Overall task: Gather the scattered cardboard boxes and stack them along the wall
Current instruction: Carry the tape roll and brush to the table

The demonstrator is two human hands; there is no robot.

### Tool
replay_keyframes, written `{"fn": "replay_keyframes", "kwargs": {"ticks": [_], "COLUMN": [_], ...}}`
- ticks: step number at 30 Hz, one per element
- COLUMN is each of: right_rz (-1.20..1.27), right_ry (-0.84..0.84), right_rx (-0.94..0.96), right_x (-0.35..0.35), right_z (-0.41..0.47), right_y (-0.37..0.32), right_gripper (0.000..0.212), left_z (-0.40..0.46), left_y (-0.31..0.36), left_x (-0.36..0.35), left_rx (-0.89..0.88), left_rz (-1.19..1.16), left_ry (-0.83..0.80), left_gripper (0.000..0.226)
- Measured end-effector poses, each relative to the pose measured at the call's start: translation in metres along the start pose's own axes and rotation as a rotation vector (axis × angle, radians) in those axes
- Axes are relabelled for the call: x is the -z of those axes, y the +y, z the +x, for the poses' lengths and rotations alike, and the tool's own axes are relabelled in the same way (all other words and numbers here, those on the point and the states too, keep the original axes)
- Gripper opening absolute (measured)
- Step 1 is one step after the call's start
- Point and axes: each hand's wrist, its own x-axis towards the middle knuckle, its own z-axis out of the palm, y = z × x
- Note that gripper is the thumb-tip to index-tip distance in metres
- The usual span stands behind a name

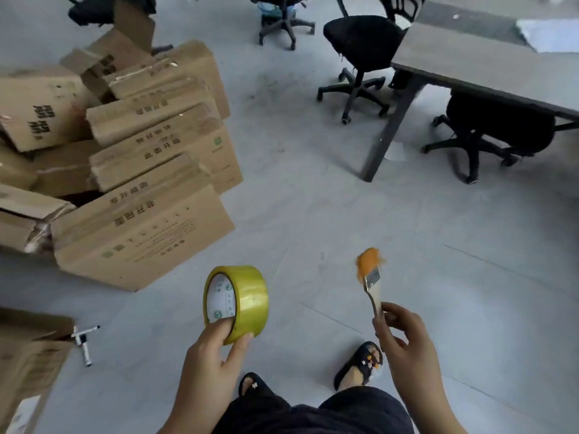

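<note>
Cardboard boxes (147, 170) lie in a loose, tilted heap at ten o'clock on the grey floor (313, 198), and one more box (28, 361) sits apart at eight o'clock, with a small white tool (84, 339) just beside it. No wall shows, so where the stack belongs cannot be told. Neither hand is free for boxes: the left hand (216, 349) grips a yellow tape roll (236, 303), fingers hooked into its core and thumb on the outer band, while the right hand (404, 336) pinches the handle of a small brush (371, 277) with orange bristles, held upright at five o'clock. Gathering seems paused, or barely begun. The next move likely calls for setting down both items, perhaps on the table (470, 57) at two o'clock, then taking the lone box with both hands.
</note>
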Motion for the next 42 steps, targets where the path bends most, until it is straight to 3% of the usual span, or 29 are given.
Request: {"fn": "replay_keyframes", "kwargs": {"ticks": [3, 5, 8, 10, 12, 17, 25, 29, 34, 42], "right_rz": [0.022, 0.027, 0.038, 0.044, 0.055, 0.095, 0.109, 0.127, 0.151, 0.121], "right_ry": [0.086, 0.130, 0.195, 0.245, 0.291, 0.398, 0.523, 0.586, 0.639, 0.718], "right_rx": [-0.007, -0.001, 0.000, -0.001, -0.013, -0.046, -0.030, 0.003, 0.027, -0.020], "right_x": [0.058, 0.098, 0.154, 0.187, 0.214, 0.256, 0.304, 0.333, 0.368, 0.459], "right_z": [0.031, 0.053, 0.082, 0.101, 0.119, 0.172, 0.320, 0.409, 0.495, 0.619], "right_y": [0.012, 0.017, 0.024, 0.031, 0.039, 0.048, 0.036, 0.007, -0.024, -0.021], "right_gripper": [0.021, 0.022, 0.021, 0.022, 0.024, 0.029, 0.032, 0.029, 0.028, 0.033], "left_z": [0.020, 0.029, 0.044, 0.054, 0.066, 0.110, 0.238, 0.323, 0.404, 0.487], "left_y": [0.042, 0.073, 0.117, 0.144, 0.169, 0.211, 0.291, 0.362, 0.432, 0.509], "left_x": [-0.058, -0.098, -0.154, -0.186, -0.212, -0.271, -0.369, -0.413, -0.460, -0.572], "left_rx": [-0.050, -0.080, -0.103, -0.141, -0.167, -0.205, -0.291, -0.400, -0.540, -0.622], "left_rz": [0.024, 0.026, -0.009, -0.013, -0.027, -0.003, 0.012, 0.001, 0.034, 0.093], "left_ry": [-0.054, -0.078, -0.114, -0.134, -0.160, -0.211, -0.263, -0.319, -0.367, -0.512], "left_gripper": [0.008, 0.016, 0.008, 0.025, 0.025, 0.012, 0.022, 0.038, 0.010, 0.014]}}
